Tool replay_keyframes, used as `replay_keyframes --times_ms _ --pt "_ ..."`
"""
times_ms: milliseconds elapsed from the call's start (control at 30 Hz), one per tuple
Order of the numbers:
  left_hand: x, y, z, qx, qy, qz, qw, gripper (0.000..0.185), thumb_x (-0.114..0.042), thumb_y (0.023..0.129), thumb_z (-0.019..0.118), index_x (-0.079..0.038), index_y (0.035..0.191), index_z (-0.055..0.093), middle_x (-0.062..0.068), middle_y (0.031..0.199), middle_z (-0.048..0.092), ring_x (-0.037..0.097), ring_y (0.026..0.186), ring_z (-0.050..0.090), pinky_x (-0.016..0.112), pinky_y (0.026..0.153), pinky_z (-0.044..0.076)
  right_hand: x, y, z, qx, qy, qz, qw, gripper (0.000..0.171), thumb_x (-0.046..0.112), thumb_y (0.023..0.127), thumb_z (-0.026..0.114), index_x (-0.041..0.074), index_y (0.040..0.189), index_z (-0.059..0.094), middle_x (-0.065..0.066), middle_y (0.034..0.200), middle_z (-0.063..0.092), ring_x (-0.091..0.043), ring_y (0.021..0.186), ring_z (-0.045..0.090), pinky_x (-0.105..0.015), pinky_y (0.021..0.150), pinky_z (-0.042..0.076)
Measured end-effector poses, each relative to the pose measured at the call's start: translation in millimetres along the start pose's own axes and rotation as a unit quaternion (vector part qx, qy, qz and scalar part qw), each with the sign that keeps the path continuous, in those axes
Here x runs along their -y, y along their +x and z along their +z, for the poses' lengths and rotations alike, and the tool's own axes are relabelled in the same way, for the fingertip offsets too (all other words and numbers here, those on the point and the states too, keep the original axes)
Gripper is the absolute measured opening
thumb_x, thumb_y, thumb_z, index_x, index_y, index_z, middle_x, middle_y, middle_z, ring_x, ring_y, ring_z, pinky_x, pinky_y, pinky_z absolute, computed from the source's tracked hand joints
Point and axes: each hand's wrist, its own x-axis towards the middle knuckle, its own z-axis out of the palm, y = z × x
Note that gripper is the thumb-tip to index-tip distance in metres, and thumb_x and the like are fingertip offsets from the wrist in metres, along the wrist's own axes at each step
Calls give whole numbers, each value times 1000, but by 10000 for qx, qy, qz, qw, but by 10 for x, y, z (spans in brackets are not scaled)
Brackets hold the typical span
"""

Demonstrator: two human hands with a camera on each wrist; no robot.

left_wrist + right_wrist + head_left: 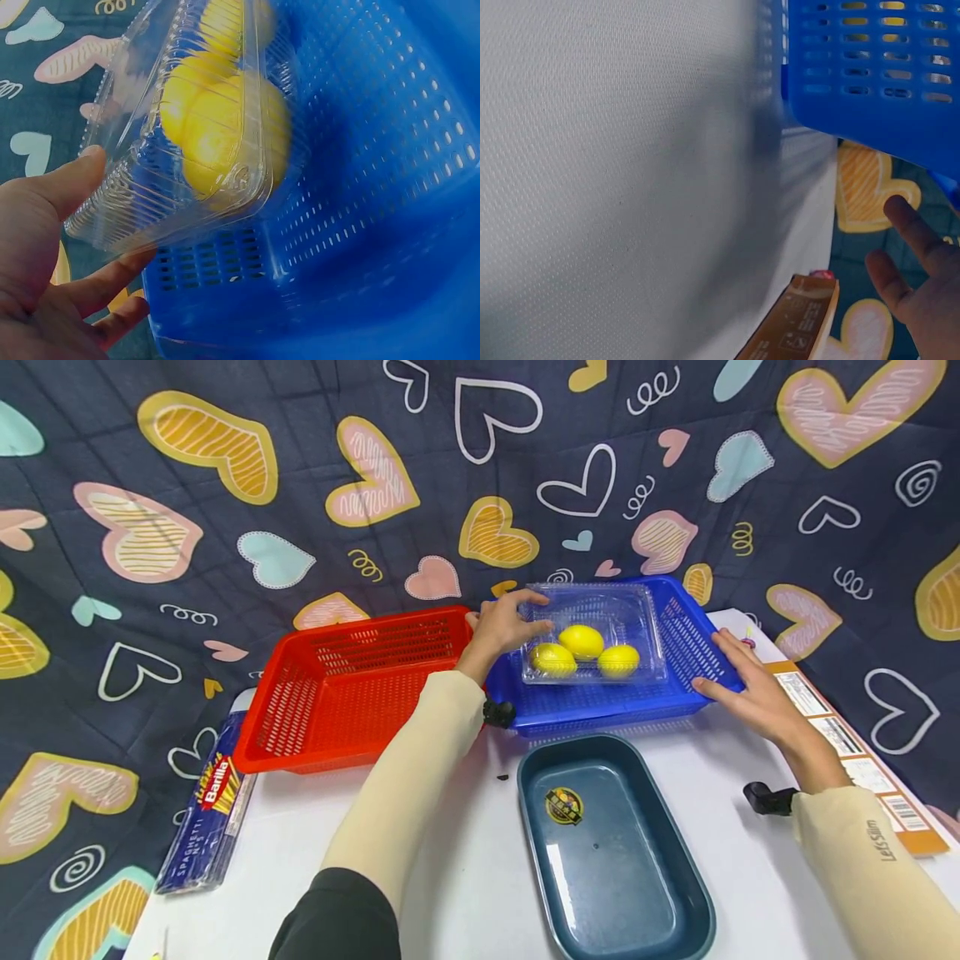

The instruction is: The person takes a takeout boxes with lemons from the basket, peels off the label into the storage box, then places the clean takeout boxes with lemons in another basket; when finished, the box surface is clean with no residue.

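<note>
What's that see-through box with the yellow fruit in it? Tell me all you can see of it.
The clear plastic clamshell is a thin, ribbed, transparent box with its lid closed, holding three lemons. It sits in the blue basket, its left end over the basket's rim. The left hand grips that end, thumb on top, fingers beneath.
</note>
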Motion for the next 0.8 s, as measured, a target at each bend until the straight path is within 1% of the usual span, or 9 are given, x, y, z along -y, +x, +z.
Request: replay_keyframes --times_ms 133,267,333,467,600,700,800 --pt "23 28 3 59 -122 69 9999 40 -40 92 74 -35 131 66 1 103 73 29 125 56 62 107 22 -9 -6 4 -1 -9 -15 10000 87 37 98 62 10 164 13 -16 172 0 -50 156 0 -78 118 6" --pt "73 53 4 131 -359 170 9991 37 -33 92 75 -34 128 67 1 111 74 18 114 66 62 106 22 -9 -4 1 15 7 -1 10000 87 37 98 62 10 164 13 -17 172 0 -50 156 0 -78 117 6" --pt "96 65 1 144 -458 216 9986 36 -31 91 77 -35 127 69 2 116 73 18 114 66 63 106 21 -8 -3 3 27 2 21 10000 87 38 98 62 10 164 12 -16 172 -1 -50 156 0 -79 117 6" --pt "124 89 -6 162 -603 300 9976 35 -30 90 79 -35 123 70 3 117 71 18 114 66 63 105 20 -3 1 15 50 19 57 10000 88 38 98 62 12 164 11 -16 173 -1 -50 156 -1 -79 116 6" --pt "122 119 -17 239 -671 268 9971 35 -30 89 80 -35 122 71 3 118 70 18 114 65 64 107 17 -6 6 15 35 35 56 10000 88 39 97 62 12 164 12 -16 173 -1 -50 156 0 -79 116 6" --pt "107 137 -12 270 -663 171 9973 36 -30 88 80 -36 122 71 3 119 70 19 115 64 66 110 13 -8 5 8 36 23 70 10000 88 39 98 62 12 164 11 -16 173 -1 -50 156 0 -80 116 7" --pt "89 145 10 235 -629 111 9977 36 -32 88 80 -36 123 71 2 117 72 20 117 64 69 116 5 -10 -1 0 47 -9 103 9999 88 39 98 61 13 165 11 -16 173 -1 -51 156 0 -80 116 7"
